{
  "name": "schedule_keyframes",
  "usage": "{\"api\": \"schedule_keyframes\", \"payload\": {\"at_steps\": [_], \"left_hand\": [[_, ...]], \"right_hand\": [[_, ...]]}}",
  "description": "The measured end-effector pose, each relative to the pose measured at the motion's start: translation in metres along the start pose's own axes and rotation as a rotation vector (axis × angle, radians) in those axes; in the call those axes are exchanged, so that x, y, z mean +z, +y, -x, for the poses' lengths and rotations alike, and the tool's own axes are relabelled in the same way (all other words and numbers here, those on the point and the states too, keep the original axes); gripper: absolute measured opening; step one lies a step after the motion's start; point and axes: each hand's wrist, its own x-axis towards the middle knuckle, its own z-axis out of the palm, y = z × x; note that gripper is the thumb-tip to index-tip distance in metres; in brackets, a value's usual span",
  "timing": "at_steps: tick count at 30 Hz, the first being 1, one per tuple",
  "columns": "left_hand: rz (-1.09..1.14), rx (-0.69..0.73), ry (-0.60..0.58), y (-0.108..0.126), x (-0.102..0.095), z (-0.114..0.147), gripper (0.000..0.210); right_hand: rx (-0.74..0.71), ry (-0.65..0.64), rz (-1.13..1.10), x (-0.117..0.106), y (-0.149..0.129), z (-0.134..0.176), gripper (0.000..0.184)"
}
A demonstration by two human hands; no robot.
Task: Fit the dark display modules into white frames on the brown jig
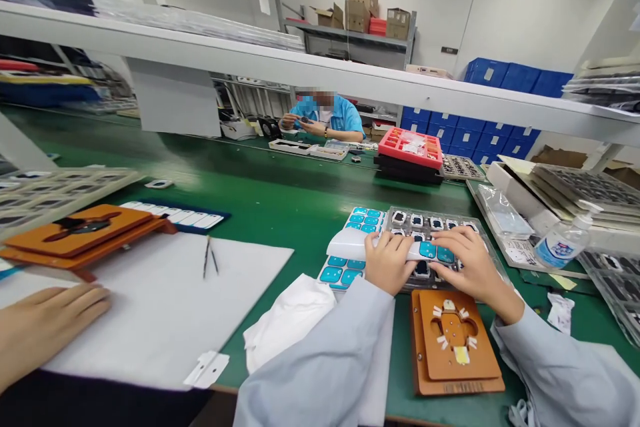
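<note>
My left hand (391,261) is closed on a white-backed sheet of blue stickers (346,243), which is bent up and tilted. At the sheet's right end, my right hand (465,261) has its thumb and fingers around the edge, by two blue stickers (436,251). Whether a sticker is lifted cannot be made out. Beneath lies another sheet of blue stickers (341,273). Behind and under my hands is a clear tray (483,230) of small white-framed dark parts. An orange fixture (457,340) with a shaped recess sits just below my right hand.
A co-worker's hand (55,323) rests flat on a white mat (150,300) at left, near tweezers (210,257) and another orange fixture (85,233). A white cloth (293,313) lies left of my forearm. A pump bottle (565,240) stands right. Across the bench sits another person (345,113).
</note>
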Motion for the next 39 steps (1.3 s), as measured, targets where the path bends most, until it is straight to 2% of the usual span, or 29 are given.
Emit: {"api": "schedule_keyframes", "payload": {"at_steps": [6,12,16,19,22,26,28,30,32,34,36,39], "left_hand": [[-0.032,0.043,0.033,-0.001,-0.002,0.001,0.018],[-0.056,0.048,0.045,-0.003,-0.004,0.000,0.007],[-0.054,0.045,0.026,-0.003,-0.003,0.000,0.010],[-0.049,0.045,0.012,-0.002,-0.003,0.000,0.013],[-0.034,0.042,-0.020,-0.001,-0.004,0.001,0.021],[-0.051,0.059,-0.107,-0.002,-0.004,0.001,0.041],[-0.101,0.082,-0.169,-0.003,-0.003,0.001,0.053],[-0.145,0.097,-0.250,-0.004,-0.002,0.001,0.062],[-0.153,0.090,-0.324,-0.003,-0.001,0.001,0.069],[-0.130,0.080,-0.374,-0.001,0.000,0.001,0.073],[-0.104,0.077,-0.395,0.001,0.000,0.001,0.072],[-0.075,0.087,-0.402,0.003,-0.001,0.002,0.057]], "right_hand": [[0.044,-0.029,0.016,0.017,-0.002,0.002,0.019],[0.006,0.001,-0.038,0.003,0.004,0.003,0.024],[0.065,0.043,-0.098,-0.007,0.013,0.002,0.015],[0.132,0.114,-0.145,-0.006,0.014,0.001,0.009],[0.222,0.268,-0.194,-0.006,0.012,-0.001,0.007],[0.349,0.407,-0.256,-0.019,0.007,0.004,0.008],[0.431,0.374,-0.386,-0.028,0.002,0.014,0.012],[0.502,0.246,-0.536,-0.031,-0.006,0.030,0.015],[0.564,0.120,-0.630,-0.027,-0.014,0.049,0.017],[0.625,0.077,-0.668,-0.019,-0.021,0.067,0.018],[0.677,0.063,-0.670,-0.010,-0.025,0.080,0.018],[0.676,0.066,-0.616,-0.002,-0.030,0.087,0.018]]}}
